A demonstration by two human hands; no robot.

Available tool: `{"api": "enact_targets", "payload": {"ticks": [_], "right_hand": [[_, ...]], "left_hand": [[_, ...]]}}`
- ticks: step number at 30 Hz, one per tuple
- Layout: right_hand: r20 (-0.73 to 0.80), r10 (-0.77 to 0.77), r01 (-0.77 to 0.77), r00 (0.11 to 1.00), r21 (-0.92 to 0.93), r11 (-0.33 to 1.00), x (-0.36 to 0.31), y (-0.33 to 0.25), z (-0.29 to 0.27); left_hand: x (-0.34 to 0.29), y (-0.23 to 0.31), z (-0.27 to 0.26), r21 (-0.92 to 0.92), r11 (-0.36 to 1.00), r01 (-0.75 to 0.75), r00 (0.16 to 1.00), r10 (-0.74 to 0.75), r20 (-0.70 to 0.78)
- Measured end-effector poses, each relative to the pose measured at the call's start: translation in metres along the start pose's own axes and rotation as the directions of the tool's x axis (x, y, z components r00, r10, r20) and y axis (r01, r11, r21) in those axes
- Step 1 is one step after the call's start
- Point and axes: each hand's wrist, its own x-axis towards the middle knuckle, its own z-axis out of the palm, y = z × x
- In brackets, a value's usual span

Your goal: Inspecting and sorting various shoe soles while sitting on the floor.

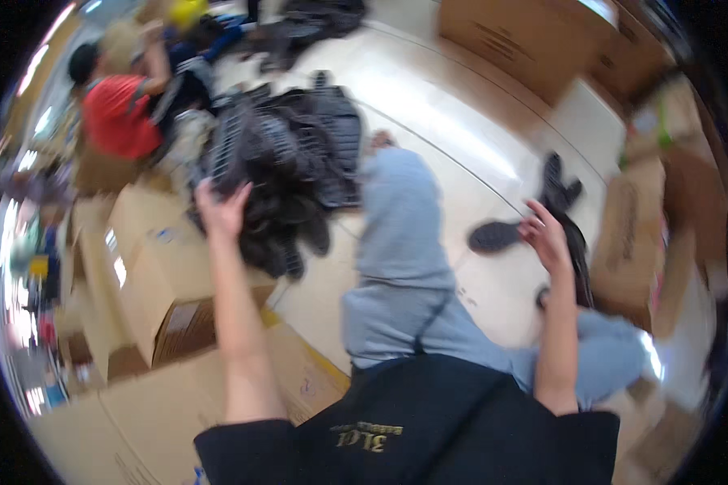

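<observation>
**Spread wide, with nothing seen in grasp**

Sits in light-blue trousers (pixel 404 234) and a black shirt (pixel 437 436), with the left hand (pixel 222 212) at the near-left side of a pile of dark shoes (pixel 287 149). Holds the left fingers parted and released, with nothing visible between them; cannot tell light contact with the pile from a near miss. Has that pile heaped toward the left edge of the pale tiled floor (pixel 412 69), just beside a brown carton (pixel 162 242).

Holds the right hand (pixel 548 241) out near a few loose dark shoes (pixel 495 236) toward the floor's right edge, with fingers loosely bent, unclenched and seemingly bare; cannot tell of any touch on the dark shape behind. Has a long carton (pixel 629 238) at that right edge, a large carton (pixel 526 40) at the upper right, and a person in a red top (pixel 121 117) beyond the pile, blurred, toward the upper left corner.
</observation>
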Motion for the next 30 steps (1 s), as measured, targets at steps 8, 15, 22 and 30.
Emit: {"api": "enact_targets", "payload": {"ticks": [8,15,22,30], "right_hand": [[-0.383,0.342,-0.318,0.858,0.125,0.940,0.083,0.143,-0.090],[-0.031,-0.260,-0.063,0.965,-0.991,-0.116,0.126,0.197,-0.061],[0.426,-0.267,0.251,0.864,-0.826,-0.505,0.179,0.213,-0.057],[0.390,-0.413,0.335,0.823,-0.920,-0.203,0.139,0.129,-0.042]], "left_hand": [[-0.129,-0.068,0.141,0.798,0.601,-0.051,0.976,-0.140,0.168],[-0.163,-0.126,0.209,0.820,0.205,-0.535,0.840,0.024,0.542],[-0.157,-0.133,0.219,0.839,0.217,-0.499,0.862,0.032,0.505],[-0.159,-0.129,0.217,0.829,0.213,-0.516,0.853,0.041,0.520]]}}
